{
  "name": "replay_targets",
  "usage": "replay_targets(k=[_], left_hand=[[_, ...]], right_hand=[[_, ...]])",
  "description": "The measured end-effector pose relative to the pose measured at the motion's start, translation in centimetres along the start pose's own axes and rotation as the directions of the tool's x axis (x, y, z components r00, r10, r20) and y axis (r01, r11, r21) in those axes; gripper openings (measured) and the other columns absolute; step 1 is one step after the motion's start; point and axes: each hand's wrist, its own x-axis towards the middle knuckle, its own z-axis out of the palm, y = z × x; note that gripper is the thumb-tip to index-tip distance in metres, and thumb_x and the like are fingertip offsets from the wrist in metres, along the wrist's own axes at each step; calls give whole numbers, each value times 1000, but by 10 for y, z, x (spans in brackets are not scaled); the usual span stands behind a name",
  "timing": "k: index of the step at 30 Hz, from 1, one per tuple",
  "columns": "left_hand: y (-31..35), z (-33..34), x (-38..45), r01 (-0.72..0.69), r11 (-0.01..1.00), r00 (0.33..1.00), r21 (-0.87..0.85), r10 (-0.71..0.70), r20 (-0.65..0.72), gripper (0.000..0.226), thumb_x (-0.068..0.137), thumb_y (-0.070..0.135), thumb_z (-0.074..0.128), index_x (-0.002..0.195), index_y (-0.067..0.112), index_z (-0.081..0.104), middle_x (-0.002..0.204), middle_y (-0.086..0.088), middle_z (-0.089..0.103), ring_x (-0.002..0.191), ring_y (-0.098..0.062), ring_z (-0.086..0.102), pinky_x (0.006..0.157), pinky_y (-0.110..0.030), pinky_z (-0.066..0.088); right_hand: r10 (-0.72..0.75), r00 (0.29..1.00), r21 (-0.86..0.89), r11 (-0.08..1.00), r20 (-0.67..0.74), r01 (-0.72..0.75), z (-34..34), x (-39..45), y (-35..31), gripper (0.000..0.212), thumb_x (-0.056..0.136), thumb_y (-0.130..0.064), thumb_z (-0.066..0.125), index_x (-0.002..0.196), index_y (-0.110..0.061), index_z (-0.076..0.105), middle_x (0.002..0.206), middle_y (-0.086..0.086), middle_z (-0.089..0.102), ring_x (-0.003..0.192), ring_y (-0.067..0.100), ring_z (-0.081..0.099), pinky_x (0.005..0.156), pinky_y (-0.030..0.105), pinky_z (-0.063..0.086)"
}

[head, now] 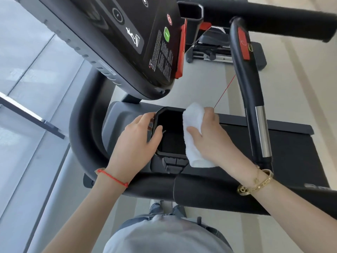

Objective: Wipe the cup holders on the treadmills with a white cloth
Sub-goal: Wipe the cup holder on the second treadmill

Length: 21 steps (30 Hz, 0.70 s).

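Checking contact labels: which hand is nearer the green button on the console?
Right. The right hand, holding the white cloth, sits almost directly below the green button; the left hand, gripping the cup holder rim, is farther left.

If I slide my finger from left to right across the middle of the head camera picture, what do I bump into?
Curved black side rail → left hand → black cup holder → white cloth → right hand → upright handlebar with the silver band.
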Motion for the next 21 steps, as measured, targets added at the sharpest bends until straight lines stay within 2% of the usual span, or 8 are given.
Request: replay_targets(k=[3,5,9,12,16,18,21], left_hand=[[0,0,0,-8,1000,1000,-7,7,-9,44,98,37,51,137,17,53,120,2,64,101,-13,60,85,-32,53],[1,0,0,-9,1000,1000,-12,9,-19,43,98,35,53,136,17,54,117,2,64,97,-13,60,83,-33,53],[2,0,-1,9,1000,999,-7,-9,-39,41,96,38,54,131,17,59,114,3,67,99,-15,63,85,-36,55],[2,1,0,33,999,998,-14,-34,-52,43,94,44,50,125,18,63,108,4,69,98,-13,64,86,-36,55],[2,0,1,42,999,998,-16,-43,-55,48,90,51,43,119,21,66,99,8,70,93,-11,65,82,-38,57],[5,0,0,44,999,997,-18,-45,-65,48,89,51,42,118,22,67,95,9,69,89,-10,66,80,-38,57],[9,-1,-3,48,999,995,0,-48,-88,42,91,48,43,113,23,68,89,9,69,82,-11,65,75,-38,57]], right_hand=[[-89,993,-86,992,73,95,-12,25,-4,38,101,-37,44,126,-11,33,109,5,44,81,25,48,54,28,28],[-139,982,-87,985,129,151,-17,32,-3,35,101,-40,44,123,-13,36,105,3,46,84,25,48,56,28,27],[-228,963,34,974,145,225,-17,18,12,40,102,-39,39,138,-22,30,123,-1,41,99,22,50,76,32,36],[-312,934,123,948,176,294,-19,19,17,46,102,-37,39,144,-21,26,134,0,37,113,19,46,90,31,37],[-369,879,-86,908,302,411,-30,43,5,43,102,-42,38,137,-18,34,132,0,44,105,24,52,87,37,42],[-400,849,-210,849,344,485,-29,54,-8,43,102,-43,37,134,-15,37,129,2,49,102,27,54,85,43,43],[-506,796,-321,733,331,599,-19,63,-27,43,101,-45,37,131,-14,40,123,2,54,99,26,56,79,44,46]])
